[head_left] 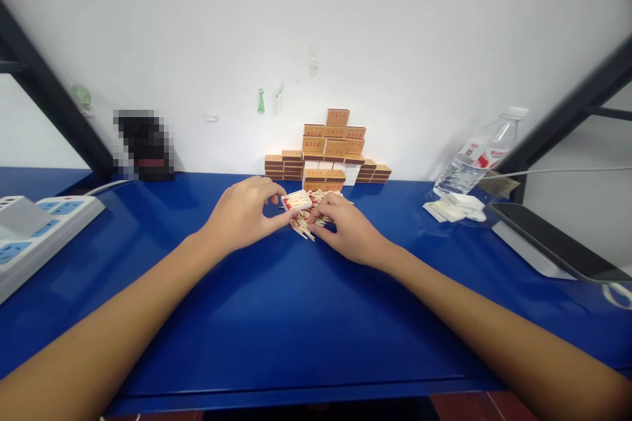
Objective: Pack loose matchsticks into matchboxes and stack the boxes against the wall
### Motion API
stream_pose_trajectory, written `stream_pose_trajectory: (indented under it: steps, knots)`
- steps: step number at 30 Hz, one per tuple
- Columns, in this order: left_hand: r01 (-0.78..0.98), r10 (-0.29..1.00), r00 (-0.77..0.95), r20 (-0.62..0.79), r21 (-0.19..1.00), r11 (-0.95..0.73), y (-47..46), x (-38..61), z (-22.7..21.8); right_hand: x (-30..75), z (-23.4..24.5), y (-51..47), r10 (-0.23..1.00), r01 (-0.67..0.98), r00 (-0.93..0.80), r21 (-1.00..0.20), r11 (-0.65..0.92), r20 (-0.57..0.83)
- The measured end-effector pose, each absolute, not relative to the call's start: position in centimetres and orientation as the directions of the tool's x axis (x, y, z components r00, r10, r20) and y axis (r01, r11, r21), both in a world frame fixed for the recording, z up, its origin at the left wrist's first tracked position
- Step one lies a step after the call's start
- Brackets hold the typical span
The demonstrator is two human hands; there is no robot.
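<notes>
At the worktop's (296, 316) left edge lies a power strip (74, 216). Toward the back edge's middle, the left hand (244, 212) grips a white tray (308, 197) of matches, beside loose matches (302, 226) and stacked matchboxes (313, 145). The right hand's (353, 230) fingers are narrowed at the pile; whether holding any, I cannot tell.

power strip (74, 212): left | plastic bottle (478, 154): right, near wall | phone (557, 241): far right

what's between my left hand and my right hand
Between your left hand and right hand, the head view shows a small white tray of matches, held by the left, and part of a loose match heap.
</notes>
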State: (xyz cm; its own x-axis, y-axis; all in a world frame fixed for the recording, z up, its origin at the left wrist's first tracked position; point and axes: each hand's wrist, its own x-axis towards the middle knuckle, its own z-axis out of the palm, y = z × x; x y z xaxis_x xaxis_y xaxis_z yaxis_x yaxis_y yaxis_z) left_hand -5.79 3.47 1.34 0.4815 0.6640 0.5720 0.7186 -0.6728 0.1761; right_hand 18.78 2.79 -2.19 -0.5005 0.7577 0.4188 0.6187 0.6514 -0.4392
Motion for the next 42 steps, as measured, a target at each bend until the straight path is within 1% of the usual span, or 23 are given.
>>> stream_pose_trajectory:
  steps: [3,5,10,13,15,17,21,23,25,27,29,35,42]
  knots:
    - [0.726,0.672,0.487,0.558,0.170,-0.667,3.4,-5.7,1.3,19.0,-2.3,2.9,0.745,0.626,-0.534,-0.404,0.667,0.401]
    - [0.730,0.673,0.485,0.559,0.165,-0.663,3.4,-5.6,1.3,19.4,-1.9,3.0,0.747,0.639,-0.521,-0.392,0.662,0.412]
    - [0.706,0.654,0.531,0.538,0.146,-0.693,3.0,-5.2,1.0,20.3,-0.3,3.1,0.746,0.674,-0.341,-0.405,0.618,0.572]
    - [0.663,0.621,0.574,0.533,0.142,-0.735,2.6,-4.9,0.7,20.0,0.0,2.7,0.710,0.624,-0.372,-0.406,0.668,0.598]
    - [0.648,0.619,0.571,0.540,0.167,-0.743,2.4,-4.6,0.7,19.5,-0.1,2.4,0.687,0.583,-0.420,-0.403,0.705,0.593]
    - [0.638,0.632,0.553,0.543,0.211,-0.740,2.4,-4.5,0.8,19.3,-0.2,2.3,0.681,0.561,-0.433,-0.416,0.716,0.590]
    - [0.660,0.678,0.488,0.550,0.276,-0.699,2.8,-4.9,1.2,19.8,-0.3,2.7,0.725,0.591,-0.316,-0.471,0.655,0.612]
    - [0.697,0.700,0.421,0.577,0.288,-0.657,3.1,-5.2,1.4,20.2,-0.5,3.0,0.755,0.630,-0.291,-0.476,0.613,0.588]
    - [0.720,0.714,0.376,0.591,0.298,-0.627,3.4,-5.4,1.5,20.4,-0.9,3.3,0.789,0.671,-0.347,-0.453,0.586,0.507]
    - [0.722,0.718,0.382,0.582,0.296,-0.625,3.4,-5.4,1.4,20.5,-1.4,3.4,0.812,0.705,-0.420,-0.418,0.573,0.405]
    - [0.719,0.713,0.409,0.570,0.280,-0.636,3.4,-5.3,1.3,20.4,-1.8,3.3,0.821,0.727,-0.452,-0.390,0.565,0.348]
    - [0.727,0.693,0.448,0.565,0.221,-0.650,3.2,-5.3,1.1,20.4,-1.5,3.2,0.807,0.729,-0.506,-0.349,0.589,0.304]
    - [0.733,0.686,0.478,0.548,0.182,-0.655,3.0,-5.2,1.0,20.4,-1.4,3.1,0.810,0.748,-0.531,-0.311,0.586,0.247]
